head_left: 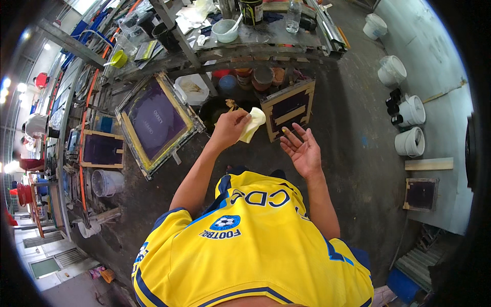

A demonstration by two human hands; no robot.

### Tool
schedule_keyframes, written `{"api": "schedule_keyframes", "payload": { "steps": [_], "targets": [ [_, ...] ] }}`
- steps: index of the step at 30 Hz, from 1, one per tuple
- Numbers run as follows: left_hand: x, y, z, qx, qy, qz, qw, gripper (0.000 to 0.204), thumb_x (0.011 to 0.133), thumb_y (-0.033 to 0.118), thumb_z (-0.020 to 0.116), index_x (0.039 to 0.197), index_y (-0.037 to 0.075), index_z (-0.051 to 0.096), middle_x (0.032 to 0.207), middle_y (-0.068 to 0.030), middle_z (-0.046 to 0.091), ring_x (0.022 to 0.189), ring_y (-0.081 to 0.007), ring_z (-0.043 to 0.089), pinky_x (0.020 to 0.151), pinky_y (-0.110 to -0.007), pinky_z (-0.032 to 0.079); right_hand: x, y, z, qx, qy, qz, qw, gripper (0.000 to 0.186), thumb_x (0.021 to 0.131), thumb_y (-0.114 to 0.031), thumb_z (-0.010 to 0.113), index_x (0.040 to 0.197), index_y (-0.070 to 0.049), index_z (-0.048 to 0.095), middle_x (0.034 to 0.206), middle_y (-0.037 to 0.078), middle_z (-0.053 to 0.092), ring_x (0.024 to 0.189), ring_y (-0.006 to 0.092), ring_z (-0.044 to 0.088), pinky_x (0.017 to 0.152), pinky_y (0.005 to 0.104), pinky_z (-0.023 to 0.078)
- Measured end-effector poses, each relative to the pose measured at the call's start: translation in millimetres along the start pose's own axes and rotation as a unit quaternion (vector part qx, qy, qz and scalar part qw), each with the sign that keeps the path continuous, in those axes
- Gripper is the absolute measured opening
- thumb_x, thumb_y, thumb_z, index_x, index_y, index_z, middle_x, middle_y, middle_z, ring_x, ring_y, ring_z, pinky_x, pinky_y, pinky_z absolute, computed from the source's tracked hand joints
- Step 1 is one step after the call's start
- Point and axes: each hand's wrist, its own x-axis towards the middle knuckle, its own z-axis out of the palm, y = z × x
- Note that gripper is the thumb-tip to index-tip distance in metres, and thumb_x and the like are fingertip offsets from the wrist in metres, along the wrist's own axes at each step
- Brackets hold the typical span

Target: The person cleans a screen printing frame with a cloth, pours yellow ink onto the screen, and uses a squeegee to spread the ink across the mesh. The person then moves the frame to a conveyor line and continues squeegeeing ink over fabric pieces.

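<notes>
My left hand (230, 130) pinches a crumpled pale-yellow cloth or paper wipe (254, 124) between thumb and fingers; which of the two it is, I cannot tell. The wipe hangs in front of a dark round bucket (208, 113) on the floor. Palm up and fingers apart, my right hand (303, 153) is empty, with a yellowish smear on one finger. Just beyond it, a small screen-printing frame (290, 109) with tape along its edges leans upright. On the left stands a larger screen-printing frame (156, 120) with a purple mesh, tilted.
A cluttered workbench (261, 42) spans the far side, bearing a white bowl (225, 31), a paint can (251, 11) and a clear bottle (293, 16). Under it sit several ink tubs (263, 78). White buckets (409, 141) line the right wall. Another person (36, 128) is far left.
</notes>
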Motion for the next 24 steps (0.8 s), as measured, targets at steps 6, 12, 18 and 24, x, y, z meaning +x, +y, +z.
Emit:
{"api": "schedule_keyframes", "payload": {
  "steps": [6, 12, 18, 24],
  "targets": [
    [7.4, 19.4, -24.0, 0.081, 0.073, 0.126, 0.986, 0.017, 0.083, 0.015, 0.075, 0.087, -0.001, 0.072, 0.086, -0.0141, 0.070, 0.079, -0.0283, 0.066, 0.072, -0.038, 0.052, 17.9, 2.7, 4.2, 0.004, -0.053, 0.038, 0.998, 0.045, 0.106, -0.039, 0.038, 0.135, -0.006, 0.048, 0.127, 0.021, 0.063, 0.112, 0.0308, 0.063, 0.102, 0.0426, 0.048],
    [-5.7, 16.8, -39.0, 0.025, 0.049, 0.062, 0.997, 0.020, 0.085, 0.017, 0.077, 0.091, -0.001, 0.068, 0.089, -0.0066, 0.072, 0.078, -0.0124, 0.065, 0.070, -0.028, 0.051, 31.0, 6.3, 14.7, -0.023, -0.090, 0.053, 0.994, 0.046, 0.106, -0.040, 0.038, 0.136, -0.007, 0.048, 0.128, 0.021, 0.062, 0.113, 0.0294, 0.063, 0.102, 0.0412, 0.048],
    [-51.2, 14.0, -31.8, -0.152, 0.076, -0.089, 0.981, 0.022, 0.083, 0.007, 0.075, 0.102, -0.003, 0.069, 0.090, -0.0074, 0.072, 0.075, -0.0083, 0.064, 0.069, -0.025, 0.052, 36.4, 27.4, 14.7, -0.050, -0.099, 0.119, 0.987, 0.047, 0.106, -0.041, 0.037, 0.138, -0.008, 0.046, 0.131, 0.019, 0.060, 0.112, 0.0276, 0.062, 0.102, 0.0401, 0.048],
    [-107.9, -1.7, -34.1, -0.119, 0.113, -0.177, 0.970, 0.033, 0.076, 0.010, 0.083, 0.106, 0.000, 0.073, 0.081, -0.0025, 0.070, 0.067, -0.0048, 0.057, 0.061, -0.022, 0.046, 27.8, 46.1, 26.4, -0.063, -0.135, 0.177, 0.973, 0.047, 0.106, -0.038, 0.040, 0.140, -0.006, 0.045, 0.128, 0.019, 0.062, 0.111, 0.0273, 0.064, 0.100, 0.0387, 0.050]
  ]
}}
